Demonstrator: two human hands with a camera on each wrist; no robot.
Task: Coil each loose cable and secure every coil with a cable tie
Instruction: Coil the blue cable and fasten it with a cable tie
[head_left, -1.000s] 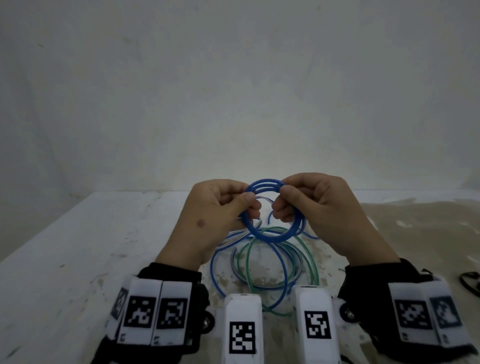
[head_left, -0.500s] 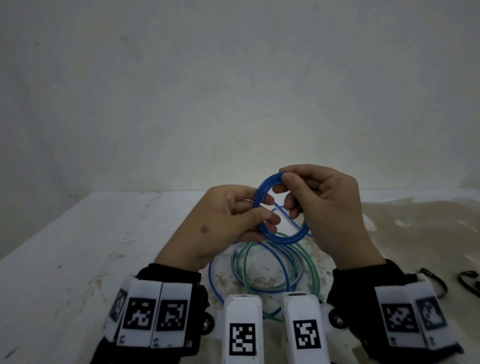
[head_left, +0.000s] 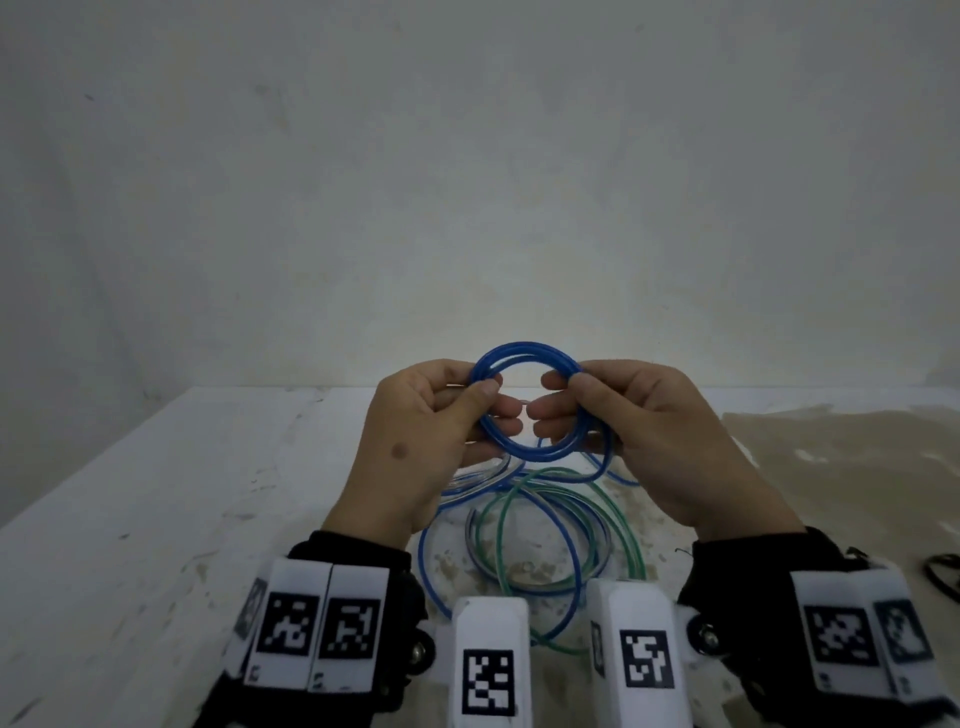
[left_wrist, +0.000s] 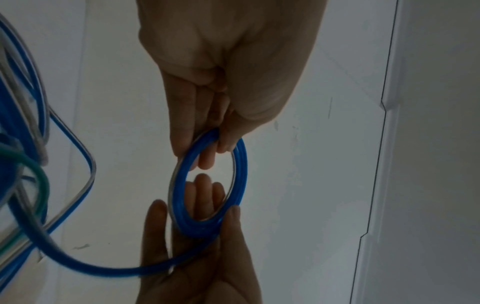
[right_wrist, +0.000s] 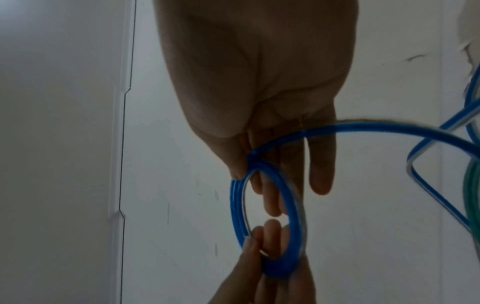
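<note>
A small blue cable coil (head_left: 524, 358) of a few turns is held upright above the table between both hands. My left hand (head_left: 441, 421) pinches its left side between thumb and fingers. My right hand (head_left: 623, 415) pinches its right side the same way. The coil (left_wrist: 239, 164) shows as a ring in the left wrist view, and the coil (right_wrist: 237, 205) again in the right wrist view. Its loose tail (head_left: 556, 525) runs down to the table. A green cable (head_left: 618, 525) and a grey cable (head_left: 474, 530) lie in loose loops below the hands.
The white table (head_left: 156, 519) is stained brown on its right part. A black looped item (head_left: 943, 577) lies at the right edge. A plain wall stands behind the table's far edge.
The right hand moved from the top of the coil to its right side, and the coil now faces me as a full ring, raised a little higher.
</note>
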